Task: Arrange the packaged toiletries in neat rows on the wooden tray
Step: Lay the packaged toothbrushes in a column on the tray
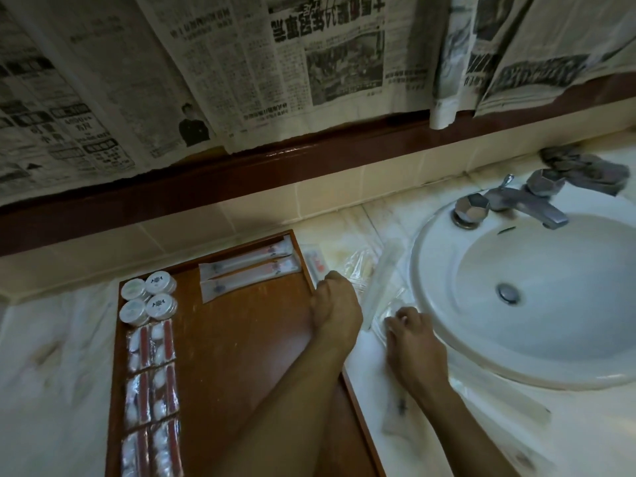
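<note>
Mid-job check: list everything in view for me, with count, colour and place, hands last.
Rectangular brown wooden tray: one, on the pale counter left of the sink.
Round white lidded packs: four, tray's far left corner, two by two.
Clear sachets with red strips and white cotton: six, two columns down the tray's left side.
Long white wrapped sticks: two, side by side at the tray's far edge.
Small white-and-red packet: one, on the counter just outside the tray's right rim.
Loose clear plastic-wrapped packs: several, count unclear, between tray and sink.
White round sink: one, right.
Grey metal faucet: one, behind the basin.
Grey cloth: one, far right.
Newspaper sheets: several, on the wall.
Left hand: at the tray's right rim.
Right hand: on the loose packs.
</note>
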